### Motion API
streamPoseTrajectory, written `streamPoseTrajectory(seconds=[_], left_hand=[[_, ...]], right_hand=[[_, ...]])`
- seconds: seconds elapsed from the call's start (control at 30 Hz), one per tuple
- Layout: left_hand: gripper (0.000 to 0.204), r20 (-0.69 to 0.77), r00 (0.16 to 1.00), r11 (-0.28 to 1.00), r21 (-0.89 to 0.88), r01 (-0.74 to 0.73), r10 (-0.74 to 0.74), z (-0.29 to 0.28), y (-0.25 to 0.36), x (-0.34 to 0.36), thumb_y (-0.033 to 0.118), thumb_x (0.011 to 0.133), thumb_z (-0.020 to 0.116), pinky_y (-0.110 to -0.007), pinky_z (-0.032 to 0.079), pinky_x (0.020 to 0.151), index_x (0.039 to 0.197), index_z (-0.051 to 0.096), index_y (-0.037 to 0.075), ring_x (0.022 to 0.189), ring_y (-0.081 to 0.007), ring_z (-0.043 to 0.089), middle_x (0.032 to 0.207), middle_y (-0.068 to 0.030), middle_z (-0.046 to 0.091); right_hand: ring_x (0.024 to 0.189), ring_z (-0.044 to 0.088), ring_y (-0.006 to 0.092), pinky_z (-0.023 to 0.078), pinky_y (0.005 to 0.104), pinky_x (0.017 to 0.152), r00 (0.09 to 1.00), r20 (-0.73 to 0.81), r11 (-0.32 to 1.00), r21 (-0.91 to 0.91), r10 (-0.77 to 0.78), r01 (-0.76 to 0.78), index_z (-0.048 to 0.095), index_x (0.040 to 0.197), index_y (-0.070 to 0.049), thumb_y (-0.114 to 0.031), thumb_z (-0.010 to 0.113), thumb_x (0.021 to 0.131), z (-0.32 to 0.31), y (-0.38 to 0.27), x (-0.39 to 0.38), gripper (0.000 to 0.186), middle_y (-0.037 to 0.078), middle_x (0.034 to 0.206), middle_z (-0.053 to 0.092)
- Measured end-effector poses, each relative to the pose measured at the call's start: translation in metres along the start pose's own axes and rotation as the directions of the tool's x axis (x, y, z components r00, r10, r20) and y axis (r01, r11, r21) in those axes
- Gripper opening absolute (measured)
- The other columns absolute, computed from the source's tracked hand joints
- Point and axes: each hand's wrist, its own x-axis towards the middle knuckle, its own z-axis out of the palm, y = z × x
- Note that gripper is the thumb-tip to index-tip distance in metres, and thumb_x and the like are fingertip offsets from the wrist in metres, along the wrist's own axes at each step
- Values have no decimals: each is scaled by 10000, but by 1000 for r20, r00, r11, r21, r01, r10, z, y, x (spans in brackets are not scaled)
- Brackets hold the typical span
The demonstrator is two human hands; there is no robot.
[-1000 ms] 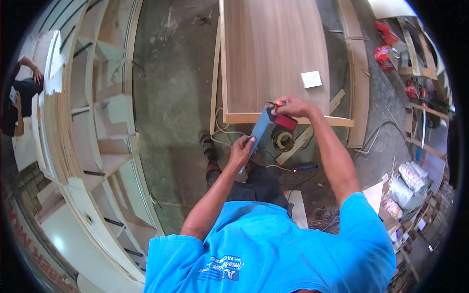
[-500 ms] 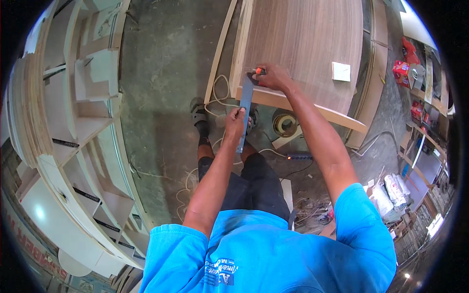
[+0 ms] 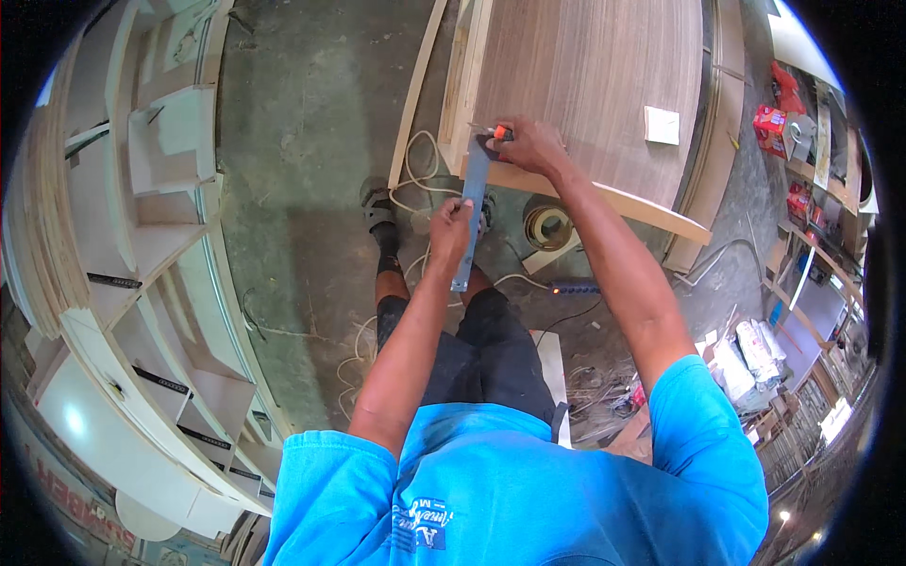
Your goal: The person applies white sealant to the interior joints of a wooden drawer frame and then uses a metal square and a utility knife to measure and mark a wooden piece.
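My left hand (image 3: 448,231) grips the long metal blade of a square (image 3: 467,247), which runs toward me from the near left corner of the wood-grain board (image 3: 576,80). My right hand (image 3: 533,146) is closed on a small orange-and-dark tool (image 3: 502,133) at that corner, over the square's dark end, which it partly hides; what the tool is, I cannot make out clearly. A pale wooden edge strip (image 3: 661,215) runs along the board's near end. A small white square piece (image 3: 662,124) lies on the board.
A shelving carcass (image 3: 170,170) stands on the left. A coiled band (image 3: 545,226), cable (image 3: 425,170) and power strip (image 3: 576,288) lie on the floor. Long boards (image 3: 708,170) line the right, beside red boxes (image 3: 770,130) and wrapped bundles (image 3: 755,349).
Both my hands have moved left and away from me with the square and tool, up to the board's corner. The view has shifted, and the other person at far left has left view.
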Motion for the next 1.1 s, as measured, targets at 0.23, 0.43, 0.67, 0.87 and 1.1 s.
streamPoseTrajectory(seconds=[0.23, 0.43, 0.67, 0.87, 1.1], left_hand=[[135, 0, 997, 984, -160, -81, 82, 7, 14, 13, 80, 957, 579, -273, 521, 627, 1055, 608, -9, 706, -117, 633, 832, -58, 674], [215, 13, 995, 974, -206, -97, 102, 7, 14, 17, 58, 953, 584, -303, 522, 668, 1154, 593, -17, 742, -148, 651, 894, -89, 694], [226, 2, 996, 978, -186, -90, 92, 5, 8, 20, 82, 965, 587, -319, 512, 687, 1175, 615, 4, 750, -155, 658, 927, -99, 714], [228, 21, 998, 981, -186, -60, 65, 3, 7, 21, 75, 957, 594, -299, 510, 663, 1175, 617, 9, 728, -153, 661, 903, -95, 716], [265, 34, 997, 989, -133, -70, 75, -1, 7, 26, 75, 951, 606, -308, 525, 650, 1204, 599, -5, 727, -163, 668, 899, -100, 716]], right_hand=[[905, 668, 417, 515, 511, 791, 1000, -14, 1000, -5, 21, -21, 714, 1070, -183, -418, 685, 816, 6, 1, 3, 347, 206, 932, 707], [874, 669, 432, 517, 520, 771, 996, -85, 1000, -7, -5, 5, 725, 1036, -168, -425, 679, 827, 11, 2, 1, 334, 224, 894, 703], [866, 676, 419, 519, 503, 775, 997, -68, 999, -37, -19, 17, 728, 1032, -170, -438, 686, 833, 11, 1, 3, 337, 207, 887, 713], [880, 679, 407, 513, 501, 789, 999, -40, 999, -29, 12, -13, 725, 1039, -179, -435, 686, 837, 9, -1, 2, 329, 193, 880, 715], [919, 677, 396, 517, 498, 801, 997, -63, 999, -29, 31, -33, 717, 1060, -189, -436, 680, 837, 10, -2, 0, 335, 183, 927, 719]])
